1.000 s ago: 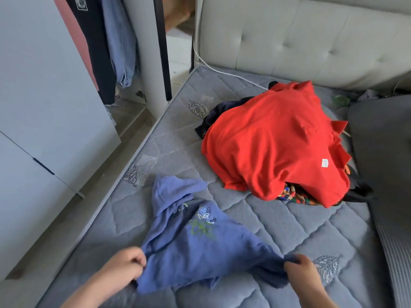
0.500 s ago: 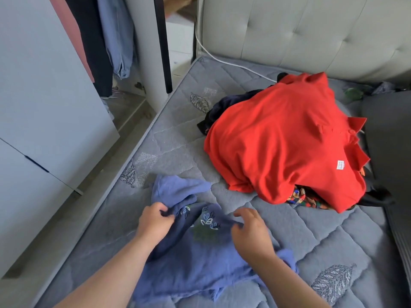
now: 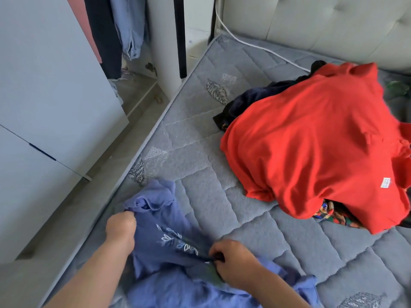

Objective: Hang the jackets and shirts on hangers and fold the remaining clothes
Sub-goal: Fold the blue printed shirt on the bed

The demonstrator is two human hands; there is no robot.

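Observation:
A blue-violet garment [image 3: 164, 247] with pale leaf embroidery lies crumpled on the grey quilted mattress [image 3: 200, 156] near its front left edge. My left hand [image 3: 121, 227] grips the cloth at its upper left, by a bunched hem. My right hand [image 3: 231, 265] pinches a fold of the same garment just right of the embroidery. Further right sits a pile of clothes topped by a red shirt [image 3: 311, 141], with a dark navy garment [image 3: 251, 101] and a multicoloured printed piece [image 3: 331, 216] showing under it.
White wardrobe doors [image 3: 49, 103] stand on the left, with a narrow floor strip between them and the bed. Dark, pink and denim clothes [image 3: 129, 27] hang in the open section. A tufted headboard [image 3: 311, 27] and a white cable [image 3: 255, 45] run along the back.
Both hands shifted their hold on the blue garment: the left slid out to its upper-left edge, the right came down and pinched a fold beside the embroidery. The view swung left.

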